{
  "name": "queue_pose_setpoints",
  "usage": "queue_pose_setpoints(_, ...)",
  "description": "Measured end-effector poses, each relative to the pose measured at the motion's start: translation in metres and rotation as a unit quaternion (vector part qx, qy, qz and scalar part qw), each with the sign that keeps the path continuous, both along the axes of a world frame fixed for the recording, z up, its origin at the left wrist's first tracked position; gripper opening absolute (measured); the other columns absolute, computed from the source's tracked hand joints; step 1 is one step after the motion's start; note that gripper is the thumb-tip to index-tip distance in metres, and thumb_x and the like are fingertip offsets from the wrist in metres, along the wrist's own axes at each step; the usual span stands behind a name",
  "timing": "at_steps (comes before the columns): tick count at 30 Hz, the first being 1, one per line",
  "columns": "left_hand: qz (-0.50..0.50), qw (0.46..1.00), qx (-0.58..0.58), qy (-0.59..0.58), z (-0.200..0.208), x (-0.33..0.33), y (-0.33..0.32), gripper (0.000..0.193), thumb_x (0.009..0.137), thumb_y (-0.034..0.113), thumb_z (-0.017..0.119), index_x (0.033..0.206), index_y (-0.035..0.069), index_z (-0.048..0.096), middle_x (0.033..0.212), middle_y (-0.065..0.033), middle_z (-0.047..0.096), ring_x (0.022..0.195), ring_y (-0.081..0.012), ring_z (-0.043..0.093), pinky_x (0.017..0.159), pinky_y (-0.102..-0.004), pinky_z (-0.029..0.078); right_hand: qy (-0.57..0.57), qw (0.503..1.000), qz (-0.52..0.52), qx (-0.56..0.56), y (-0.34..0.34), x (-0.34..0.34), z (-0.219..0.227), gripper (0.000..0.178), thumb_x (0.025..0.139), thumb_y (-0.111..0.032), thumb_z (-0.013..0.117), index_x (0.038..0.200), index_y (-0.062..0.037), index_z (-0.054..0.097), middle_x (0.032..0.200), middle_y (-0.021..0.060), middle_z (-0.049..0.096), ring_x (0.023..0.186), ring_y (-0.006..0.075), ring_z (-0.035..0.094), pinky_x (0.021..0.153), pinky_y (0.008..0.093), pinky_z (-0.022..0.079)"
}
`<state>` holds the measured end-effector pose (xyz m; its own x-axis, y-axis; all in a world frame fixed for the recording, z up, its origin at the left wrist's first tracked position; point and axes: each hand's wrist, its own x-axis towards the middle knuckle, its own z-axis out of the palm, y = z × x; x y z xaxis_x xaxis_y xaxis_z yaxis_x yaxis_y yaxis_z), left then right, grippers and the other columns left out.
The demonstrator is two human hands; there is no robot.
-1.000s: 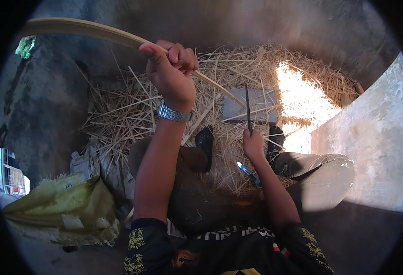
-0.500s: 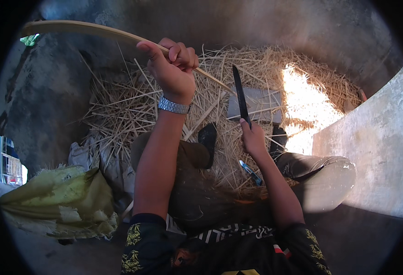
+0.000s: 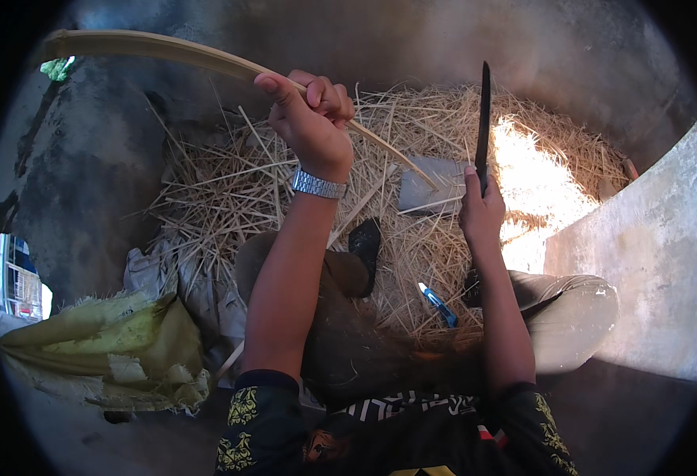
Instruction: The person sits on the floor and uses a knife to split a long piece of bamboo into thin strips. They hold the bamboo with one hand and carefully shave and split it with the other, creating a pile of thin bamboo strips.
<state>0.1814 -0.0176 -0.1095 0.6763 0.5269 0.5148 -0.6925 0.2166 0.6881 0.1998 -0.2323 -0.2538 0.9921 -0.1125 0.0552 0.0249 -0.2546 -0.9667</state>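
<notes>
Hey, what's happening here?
Someone is sitting among loose pale slivers. Their left hand grips a long, curved pale strip, its lower end over or on a flat grey block. The right hand holds a long dark blade pointing away from the body, apart from the strip. A blue tool lies between the legs.

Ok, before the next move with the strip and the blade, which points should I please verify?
1. Left grip closed around the pale strip: ok.
2. Right grip closed around the lower end of the black blade: ok.
3. Blade apart from left grip: ok.
4. Strip's lower end touching the grey block: cannot tell.
5. Blue-white tool put away: not ok, it lies loose between the legs.
</notes>
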Motion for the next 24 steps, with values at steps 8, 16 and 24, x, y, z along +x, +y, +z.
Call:
queue_pose_setpoints(8, 0.028, 1.000, -0.008, 0.011, 0.001, 0.003, -0.007, 0.073, 0.083, 0.086, 0.037, 0.067, 0.015, 0.028, 0.053, 0.0049, 0.019, 0.048, -0.0106, 0.016, 0.048, -0.0291, 0.018, 0.140, 0.889, 0.137, 0.414, -0.017, -0.050, 0.058, 0.035, 0.096, -0.027, 0.068, 0.075, -0.0144, 0.043, 0.052, -0.0057, 0.032, 0.036, 0.0046, 0.029, 0.032, 0.0217, 0.025)
queue_pose_setpoints(16, 0.011, 1.000, 0.007, 0.008, 0.005, 0.000, -0.008, 0.073, 0.084, 0.085, 0.039, 0.067, 0.014, 0.029, 0.053, 0.0040, 0.020, 0.048, -0.0107, 0.017, 0.048, -0.0295, 0.020, 0.146, 0.864, 0.234, 0.421, -0.016, -0.067, 0.080, 0.030, 0.097, -0.024, 0.066, 0.078, -0.0128, 0.044, 0.053, -0.0043, 0.033, 0.037, 0.0056, 0.031, 0.032, 0.0223, 0.025)
queue_pose_setpoints(24, 0.017, 1.000, -0.012, 0.008, -0.004, -0.002, 0.001, 0.073, 0.082, 0.086, 0.039, 0.066, 0.015, 0.029, 0.052, 0.0044, 0.020, 0.048, -0.0108, 0.017, 0.048, -0.0288, 0.019, -0.003, 0.923, 0.043, 0.382, -0.040, -0.074, 0.118, 0.026, 0.096, -0.017, 0.055, 0.074, -0.0104, 0.043, 0.053, -0.0012, 0.038, 0.039, 0.0080, 0.035, 0.037, 0.0236, 0.031)
